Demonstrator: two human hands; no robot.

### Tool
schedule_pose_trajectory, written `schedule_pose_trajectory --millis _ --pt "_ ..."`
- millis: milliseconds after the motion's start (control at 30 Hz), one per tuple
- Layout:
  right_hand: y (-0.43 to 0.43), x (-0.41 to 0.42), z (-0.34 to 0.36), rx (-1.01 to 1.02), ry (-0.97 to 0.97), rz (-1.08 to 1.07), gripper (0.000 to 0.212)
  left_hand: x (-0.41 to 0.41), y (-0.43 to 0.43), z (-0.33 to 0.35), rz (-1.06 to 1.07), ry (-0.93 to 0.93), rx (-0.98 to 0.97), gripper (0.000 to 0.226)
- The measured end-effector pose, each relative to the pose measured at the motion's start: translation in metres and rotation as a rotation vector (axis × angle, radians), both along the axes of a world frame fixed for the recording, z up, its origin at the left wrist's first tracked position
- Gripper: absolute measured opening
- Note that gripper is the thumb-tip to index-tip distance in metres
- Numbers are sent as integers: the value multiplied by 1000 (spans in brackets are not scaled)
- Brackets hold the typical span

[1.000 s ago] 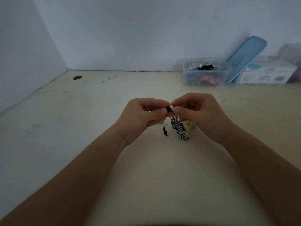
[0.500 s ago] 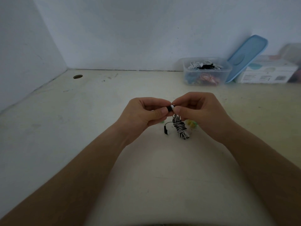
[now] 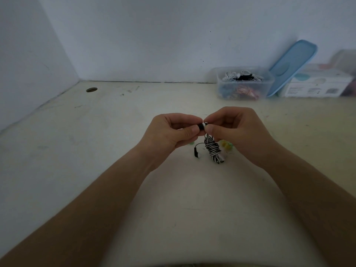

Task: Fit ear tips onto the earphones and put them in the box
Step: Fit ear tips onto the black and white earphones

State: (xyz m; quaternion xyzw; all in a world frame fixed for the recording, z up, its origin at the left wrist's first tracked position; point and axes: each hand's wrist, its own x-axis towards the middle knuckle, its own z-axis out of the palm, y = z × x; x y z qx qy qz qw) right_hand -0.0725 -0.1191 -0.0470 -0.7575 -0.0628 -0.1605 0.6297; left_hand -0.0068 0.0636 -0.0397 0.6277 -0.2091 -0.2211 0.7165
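Table (image 3: 96, 151): matt, pale painted surface, scuffed and stained. Walls (image 3: 154, 35): matt, smooth plaster-like finish. Box (image 3: 269, 87): translucent plastic, slightly frosted. Lid (image 3: 292, 62): smooth blue plastic, dull sheen. Carton (image 3: 317, 85): white printed card. Cable (image 3: 213, 149): black-and-white striped sheath, material unclear. Earbud (image 3: 202, 126): smooth black and white plastic-looking shell. Tips (image 3: 225, 145): translucent, soft-looking.

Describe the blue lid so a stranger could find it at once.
Look to the table's far right, along the back wall. A clear box of earphones sits there, a white carton to its right. The lid leans tilted between them, the only flat light-blue oblong there.
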Motion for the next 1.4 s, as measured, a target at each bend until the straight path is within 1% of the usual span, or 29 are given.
schedule_pose_trajectory --millis 233,600,1000,1400 --pt "-2 -1 2 14 9 22 13 1 1 0 -44 36 -37 20" --pt "0 -1 2 3 -23 16 13 1 -1 -1 -10 -34 7 21" --pt "1 0 -3 41 -10 55 14 -2 3 0 -10 -42 13 20" --pt "0 -1 -2 18 -23 61 13 1 4 0 -25 -66 2 18"
